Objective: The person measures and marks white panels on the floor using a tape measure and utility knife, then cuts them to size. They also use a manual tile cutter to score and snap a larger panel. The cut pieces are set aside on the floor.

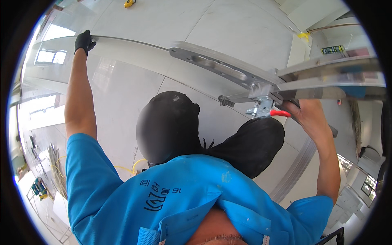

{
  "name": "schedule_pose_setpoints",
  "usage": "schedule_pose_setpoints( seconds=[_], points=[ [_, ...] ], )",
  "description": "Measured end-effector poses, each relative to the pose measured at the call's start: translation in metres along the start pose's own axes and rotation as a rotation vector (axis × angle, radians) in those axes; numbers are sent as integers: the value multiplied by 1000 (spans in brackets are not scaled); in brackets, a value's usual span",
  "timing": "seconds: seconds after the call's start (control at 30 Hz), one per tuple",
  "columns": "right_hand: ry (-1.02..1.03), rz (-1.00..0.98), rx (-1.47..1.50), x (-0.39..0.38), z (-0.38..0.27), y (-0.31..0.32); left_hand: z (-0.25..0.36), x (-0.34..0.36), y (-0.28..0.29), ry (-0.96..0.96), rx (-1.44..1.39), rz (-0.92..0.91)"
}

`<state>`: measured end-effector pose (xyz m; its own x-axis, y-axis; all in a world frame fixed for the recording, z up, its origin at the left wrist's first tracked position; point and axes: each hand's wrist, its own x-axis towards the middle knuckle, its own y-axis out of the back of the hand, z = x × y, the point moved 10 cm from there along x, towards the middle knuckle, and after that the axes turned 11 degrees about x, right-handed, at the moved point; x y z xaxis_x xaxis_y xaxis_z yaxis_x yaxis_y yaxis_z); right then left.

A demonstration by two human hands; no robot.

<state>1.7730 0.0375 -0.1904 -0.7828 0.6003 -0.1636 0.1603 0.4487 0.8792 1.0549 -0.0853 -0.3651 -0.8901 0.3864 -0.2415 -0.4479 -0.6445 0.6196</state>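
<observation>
My left hand [84, 42], in a black glove, reaches far to the upper left. Its fingers are curled over the thin edge of a large glossy sheet [110, 71], which mirrors windows; I cannot tell whether it is glass. On the right, my bare right hand [297, 111] is closed round part of an aluminium rail frame [216, 61], its fingertips hidden behind the metal. This frame has long slots, and a toggle clamp [261, 107] with a red handle [280, 113] is mounted close to that hand. Bars of the frame extend to the right edge, blurred.
Pale large tiles [241, 28] cover the floor. A yellow tape measure [129, 3] lies at the far side, and a dark patterned can [332, 50] at the far right. My knee [253, 143] is bent below the frame. A yellow cord [136, 165] and a green power tool [39, 188] are on the left.
</observation>
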Motion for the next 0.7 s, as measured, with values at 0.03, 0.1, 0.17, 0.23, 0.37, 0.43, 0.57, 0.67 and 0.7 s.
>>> schedule_pose_setpoints(
  seconds=[0.03,0.1,0.17,0.23,0.37,0.43,0.57,0.67,0.7],
  points=[
    [18,14,-1,-1,-2,2,3,-6,1,9,16,13],
    [49,50,2,-3,-2,2,8,-12,2,17,51,34],
    [32,58,17,-2,0,1,8,-11,4,13,38,27],
    [41,59,20,-2,-1,1,5,-6,6,1,6,15],
    [58,44,-17,0,-4,1,10,-7,6,-49,86,25],
    [52,36,25,3,-7,2,7,-12,2,0,15,0],
    [14,-20,-35,2,-2,0,-4,-12,-4,66,-27,-21],
    [26,12,-84,3,-9,1,32,-8,1,-502,856,105],
    [48,43,-77,0,-11,3,27,3,0,-508,903,104]
  ],
)
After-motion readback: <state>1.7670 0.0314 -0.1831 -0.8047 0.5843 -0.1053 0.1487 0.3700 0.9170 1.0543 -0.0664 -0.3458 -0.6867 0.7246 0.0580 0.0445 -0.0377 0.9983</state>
